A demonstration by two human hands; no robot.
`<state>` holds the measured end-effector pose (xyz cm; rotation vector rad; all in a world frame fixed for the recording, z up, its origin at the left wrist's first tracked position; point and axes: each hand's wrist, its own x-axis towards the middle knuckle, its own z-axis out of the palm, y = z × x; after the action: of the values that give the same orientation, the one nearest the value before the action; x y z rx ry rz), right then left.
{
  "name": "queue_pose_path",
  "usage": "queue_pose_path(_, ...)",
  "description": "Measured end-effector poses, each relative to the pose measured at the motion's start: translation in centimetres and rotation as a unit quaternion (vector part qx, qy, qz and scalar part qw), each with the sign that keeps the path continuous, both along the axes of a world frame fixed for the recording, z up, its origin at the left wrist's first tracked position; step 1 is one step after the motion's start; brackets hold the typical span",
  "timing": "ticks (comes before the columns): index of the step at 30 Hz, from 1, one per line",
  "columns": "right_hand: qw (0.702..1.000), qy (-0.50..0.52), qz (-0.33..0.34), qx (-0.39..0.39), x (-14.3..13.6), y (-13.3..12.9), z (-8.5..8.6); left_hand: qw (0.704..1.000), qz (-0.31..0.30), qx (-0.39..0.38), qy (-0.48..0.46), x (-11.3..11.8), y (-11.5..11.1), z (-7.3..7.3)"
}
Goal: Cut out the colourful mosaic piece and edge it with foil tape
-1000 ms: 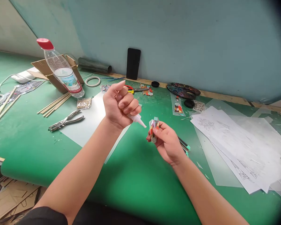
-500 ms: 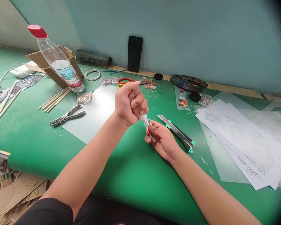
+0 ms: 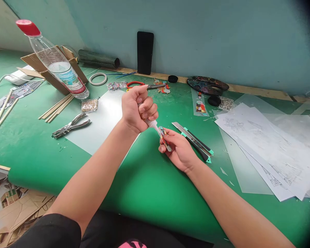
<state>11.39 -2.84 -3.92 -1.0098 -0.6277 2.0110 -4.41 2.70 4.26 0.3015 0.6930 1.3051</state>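
Observation:
My left hand (image 3: pixel 140 109) is wrapped in a fist round a small white tube (image 3: pixel 152 124), most of it hidden by the fingers. The tube's thin nozzle points down to the right and meets or nearly meets a small colourful strip (image 3: pixel 163 133). That strip is pinched between the thumb and fingers of my right hand (image 3: pixel 179 148). Its lower end looks silvery and glittery. Just beyond my right hand, cutter knives (image 3: pixel 193 139) with black and turquoise handles lie on the green table (image 3: pixel 142 186).
A red-capped bottle (image 3: pixel 64 74), wooden sticks (image 3: pixel 56 108) and a metal hole punch (image 3: pixel 71 126) are at left. Scissors (image 3: pixel 155 86) lie behind my left hand. A black phone (image 3: pixel 145 52) leans on the wall. Drawn papers (image 3: pixel 258 137) cover the right side.
The view has shifted slightly, and things sit higher and further left. My left hand has moved a little away from my right, so more of the tube's nozzle shows.

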Motion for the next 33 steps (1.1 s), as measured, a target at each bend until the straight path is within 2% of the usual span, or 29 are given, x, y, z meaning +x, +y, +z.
queue_pose_path(9,1.000,0.005,-0.002,0.002,0.08,0.03,-0.21,1.000,-0.002,-0.001,-0.010,-0.04,0.27,-0.29)
queue_pose_path(14,1.000,0.009,-0.002,0.001,0.10,0.02,-0.20,0.999,-0.021,0.022,0.019,-0.03,0.19,-0.33)
queue_pose_path(27,1.000,0.024,-0.005,-0.003,0.09,0.05,-0.31,1.000,-0.011,-0.012,0.019,0.16,0.27,-0.18)
queue_pose_path(33,0.999,0.031,-0.007,-0.004,0.16,0.03,-0.33,1.000,-0.014,-0.019,-0.009,0.11,0.46,-0.43)
